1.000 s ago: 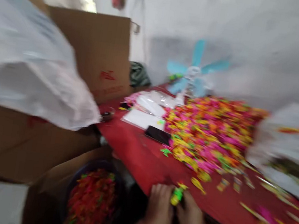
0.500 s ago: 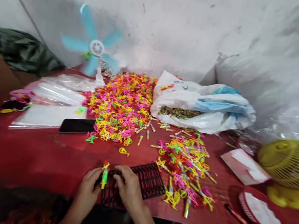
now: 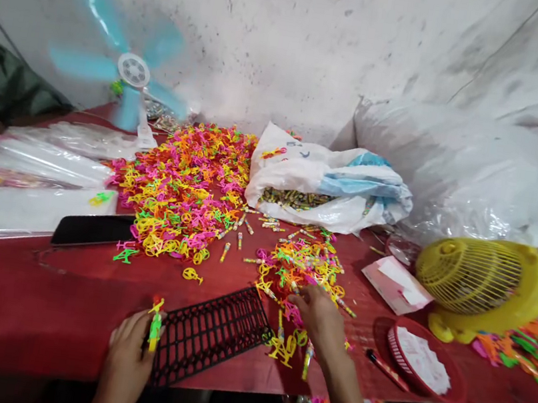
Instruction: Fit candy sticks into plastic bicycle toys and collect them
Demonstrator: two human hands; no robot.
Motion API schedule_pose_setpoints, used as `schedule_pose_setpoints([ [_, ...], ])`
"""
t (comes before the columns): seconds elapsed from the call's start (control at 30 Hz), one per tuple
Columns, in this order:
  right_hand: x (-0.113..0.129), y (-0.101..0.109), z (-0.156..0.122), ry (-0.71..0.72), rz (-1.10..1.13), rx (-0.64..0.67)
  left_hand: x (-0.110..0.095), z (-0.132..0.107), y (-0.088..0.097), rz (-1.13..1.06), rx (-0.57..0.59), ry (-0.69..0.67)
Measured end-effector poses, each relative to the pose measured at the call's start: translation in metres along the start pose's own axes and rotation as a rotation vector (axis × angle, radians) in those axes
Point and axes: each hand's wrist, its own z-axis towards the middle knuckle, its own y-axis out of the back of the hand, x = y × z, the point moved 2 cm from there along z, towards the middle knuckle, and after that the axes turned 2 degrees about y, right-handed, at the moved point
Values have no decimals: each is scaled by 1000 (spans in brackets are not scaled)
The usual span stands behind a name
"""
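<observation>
My left hand (image 3: 127, 359) rests at the near edge of the red table (image 3: 31, 301), fingers closed on a small green and yellow plastic toy (image 3: 155, 324) held upright. Just right of it lies a black plastic grid tray (image 3: 211, 333). My right hand (image 3: 320, 317) reaches forward into a small heap of assembled colourful toys (image 3: 299, 267), fingers curled down among them; what they grip I cannot make out. A large pile of pink, yellow and orange plastic pieces (image 3: 180, 188) lies farther back.
A black phone (image 3: 93, 229) lies left of the pile beside clear plastic bags (image 3: 20, 205). A white bag of small tubes (image 3: 322, 186), a blue fan (image 3: 126, 72), a yellow fan (image 3: 484, 281), a red basket (image 3: 419, 362) and a pen (image 3: 385, 369) stand around.
The view swung right from the cardboard boxes to the table. My right hand left the grid tray and reached forward into the small toy heap. My left hand kept holding the green toy.
</observation>
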Motion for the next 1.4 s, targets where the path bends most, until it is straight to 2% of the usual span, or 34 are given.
schedule_pose_setpoints([
  [0.1,5,13,18,-27,-45,-59,3,-1,8,-116,13,51],
  [0.17,10,18,36,4,-109,-79,2,1,18,-220,42,133],
  [0.3,19,11,73,109,-163,45,-17,15,41,-377,12,283],
  [0.37,21,9,81,133,-144,73,-35,24,48,-383,-5,267],
  [0.43,22,9,80,174,-95,36,-53,30,50,-366,42,178],
  [0.53,27,9,62,263,163,-120,-72,34,43,-328,206,64],
  [0.6,37,-1,38,281,442,-133,-75,32,37,-318,266,51],
  [0.67,58,-21,5,244,753,26,-75,29,33,-320,271,66],
  [0.77,104,-55,-57,149,1180,339,-73,24,30,-353,250,96],
  [0.87,145,-77,-108,121,1377,466,-74,22,29,-400,265,109],
  [0.97,163,-83,-132,192,1342,456,-75,22,28,-423,267,108],
  [1.17,154,-75,-132,430,1026,263,-72,20,25,-446,248,107],
  [1.27,157,-77,-138,481,879,179,-73,18,24,-461,244,115],
  [1.4,173,-80,-144,516,731,131,-75,18,25,-449,229,124],
])
